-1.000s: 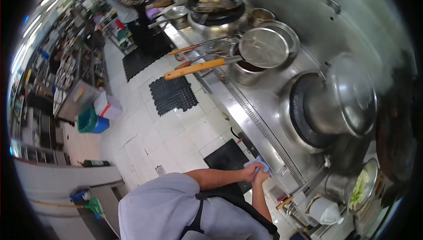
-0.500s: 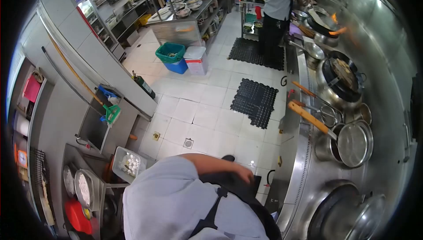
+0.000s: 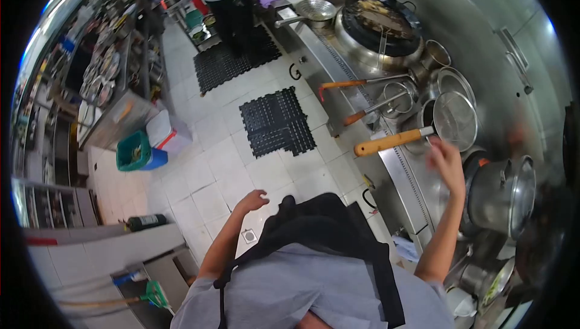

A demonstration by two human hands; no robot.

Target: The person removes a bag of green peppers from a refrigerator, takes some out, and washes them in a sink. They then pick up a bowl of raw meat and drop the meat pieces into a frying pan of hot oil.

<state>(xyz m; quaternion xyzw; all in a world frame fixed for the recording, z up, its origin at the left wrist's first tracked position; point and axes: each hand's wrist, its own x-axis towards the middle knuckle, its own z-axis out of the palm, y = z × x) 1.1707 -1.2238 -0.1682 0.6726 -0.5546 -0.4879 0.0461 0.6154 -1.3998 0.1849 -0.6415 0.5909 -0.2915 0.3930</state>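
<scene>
Head view: the right hand [image 3: 446,161], fingers apart and empty, hovers just right of the strainer [image 3: 454,121], whose wooden handle runs leftward. The left hand [image 3: 252,200], loosely open, hangs well left over the floor.

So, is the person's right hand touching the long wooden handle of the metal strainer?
Cannot tell. In the head view the right hand is motion-blurred just beside the wooden handle; no clear contact or gap shows.
</scene>
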